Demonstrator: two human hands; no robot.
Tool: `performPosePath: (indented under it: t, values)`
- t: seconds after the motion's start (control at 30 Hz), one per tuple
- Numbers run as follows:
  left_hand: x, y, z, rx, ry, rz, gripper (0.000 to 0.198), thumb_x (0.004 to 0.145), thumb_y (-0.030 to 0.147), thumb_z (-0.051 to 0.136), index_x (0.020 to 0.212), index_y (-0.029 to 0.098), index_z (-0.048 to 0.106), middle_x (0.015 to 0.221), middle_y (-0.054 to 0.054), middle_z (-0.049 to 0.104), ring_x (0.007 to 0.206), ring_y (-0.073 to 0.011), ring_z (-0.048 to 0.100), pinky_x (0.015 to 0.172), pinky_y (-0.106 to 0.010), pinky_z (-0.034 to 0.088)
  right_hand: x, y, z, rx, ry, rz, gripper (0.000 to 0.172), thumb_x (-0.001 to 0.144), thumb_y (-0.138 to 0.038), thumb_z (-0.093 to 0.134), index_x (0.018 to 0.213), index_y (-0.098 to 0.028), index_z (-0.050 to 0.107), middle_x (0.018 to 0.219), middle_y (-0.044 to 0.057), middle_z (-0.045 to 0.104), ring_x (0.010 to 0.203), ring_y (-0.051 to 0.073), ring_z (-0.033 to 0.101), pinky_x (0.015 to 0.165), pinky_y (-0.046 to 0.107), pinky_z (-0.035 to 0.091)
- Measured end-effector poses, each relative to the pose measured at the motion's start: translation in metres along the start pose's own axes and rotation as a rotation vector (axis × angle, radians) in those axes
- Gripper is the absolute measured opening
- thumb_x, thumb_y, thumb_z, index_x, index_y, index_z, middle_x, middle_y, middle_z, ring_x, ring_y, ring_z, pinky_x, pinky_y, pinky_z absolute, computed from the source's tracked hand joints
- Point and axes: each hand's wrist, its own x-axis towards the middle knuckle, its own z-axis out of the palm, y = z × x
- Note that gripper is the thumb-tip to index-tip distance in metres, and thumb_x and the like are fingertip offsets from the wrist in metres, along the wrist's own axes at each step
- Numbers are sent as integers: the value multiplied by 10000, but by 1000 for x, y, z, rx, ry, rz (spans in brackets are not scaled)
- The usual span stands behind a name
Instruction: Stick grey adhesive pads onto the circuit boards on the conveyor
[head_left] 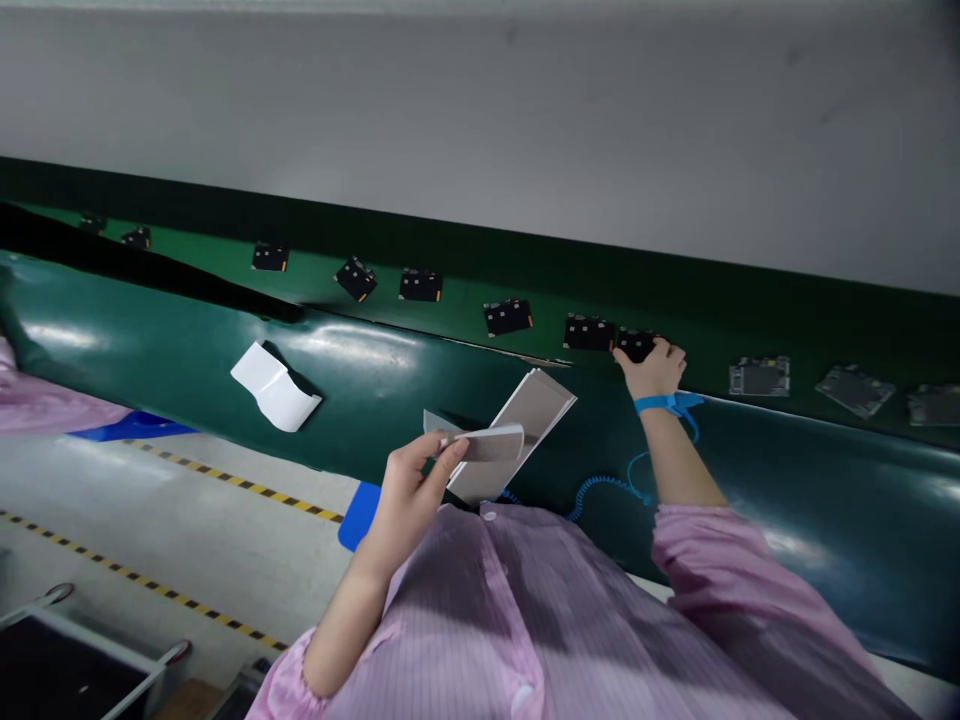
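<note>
My left hand (421, 482) pinches a thin, greyish, curled sheet (495, 444) between thumb and fingers. Beneath that sheet, a small stack of pale flat sheets (541, 402) lies aslant on the green bench, close to my body. Farther right, my right hand (655, 368) reaches onto the green belt, its fingers closed around the edges of a black circuit board (634, 345). Part of this board is hidden by the fingers. Another black circuit board (589, 332) lies just left of it, almost touching. A blue wrist strap (667, 403) circles my right wrist.
More black boards (508, 317) lie spaced along the belt to the left; grey-framed boards (760, 377) lie to the right. A creased white paper (277, 388) rests on the bench (375, 400). A coiled blue cord (600, 485) trails near my body. Another person's pink sleeve (52, 400) shows far left.
</note>
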Motion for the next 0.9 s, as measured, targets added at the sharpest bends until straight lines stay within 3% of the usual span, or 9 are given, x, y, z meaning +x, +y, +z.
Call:
performPosePath:
  t: [0.1, 0.17, 0.3, 0.37, 0.43, 0.53, 0.73, 0.8, 0.9]
  values:
    - [-3, 0, 0, 5, 6, 7, 375, 916, 421, 504, 707, 138, 631, 638, -7, 532, 625, -121, 431, 561, -223, 353, 8, 8, -8, 0, -11, -61, 519, 738, -336, 583, 1171, -53, 541, 1120, 271, 576, 1027, 426, 547, 881, 529, 394]
    - [-4, 0, -1, -10, 1, 12, 357, 920, 413, 501, 748, 138, 649, 673, -19, 576, 656, -131, 468, 586, -225, 377, 17, 19, -21, 53, 16, -81, 343, 769, -302, 521, 1042, -105, 587, 910, 218, 633, 893, 388, 601, 809, 493, 413]
    - [-6, -1, -2, -9, 28, 16, 349, 912, 410, 512, 724, 142, 634, 647, 0, 559, 626, -116, 456, 568, -211, 367, 35, 53, -59, 137, 87, -14, 182, 834, -217, 396, 879, -148, 558, 583, 127, 539, 721, 319, 609, 723, 428, 408]
    - [-7, -2, -2, -1, 43, 10, 356, 907, 409, 519, 691, 143, 615, 621, 12, 531, 597, -105, 431, 545, -206, 351, 40, 69, -74, 144, 101, 29, 158, 829, -195, 388, 845, -160, 540, 588, 133, 533, 731, 322, 606, 726, 435, 401]
    - [-8, -1, 0, -8, 40, 9, 340, 906, 399, 519, 706, 143, 622, 641, 4, 560, 617, -112, 457, 570, -208, 373, 39, 76, -78, 145, 142, 61, 139, 810, -213, 424, 853, -158, 544, 731, 204, 580, 861, 366, 592, 772, 473, 386]
    - [-8, 2, 3, -21, 29, 3, 323, 904, 401, 518, 763, 143, 653, 709, -21, 626, 682, -137, 513, 628, -222, 413, 27, 61, -60, 152, 207, 37, 273, 801, -287, 480, 1002, -122, 565, 1063, 300, 563, 1089, 415, 493, 883, 528, 346]
    - [-8, 8, 6, -2, 14, -12, 353, 897, 437, 522, 753, 145, 660, 717, -27, 636, 693, -145, 537, 624, -216, 420, -12, -25, 10, 120, 100, -155, 682, 746, -463, 615, 1309, -113, 454, 1300, 256, 503, 1162, 415, 448, 890, 559, 400]
    - [-9, 7, 4, 4, 11, -6, 349, 901, 437, 518, 773, 150, 668, 729, -28, 646, 704, -149, 550, 634, -217, 431, -14, -40, 18, 92, 76, -137, 690, 743, -421, 610, 1322, -86, 443, 1317, 274, 492, 1152, 418, 458, 851, 546, 435]
    - [-9, 6, 2, 2, 22, -5, 340, 902, 432, 518, 783, 155, 676, 732, -28, 655, 707, -152, 561, 638, -216, 440, -7, -36, 10, 65, 26, -140, 646, 741, -339, 580, 1316, -69, 463, 1182, 256, 595, 1021, 392, 559, 807, 500, 469]
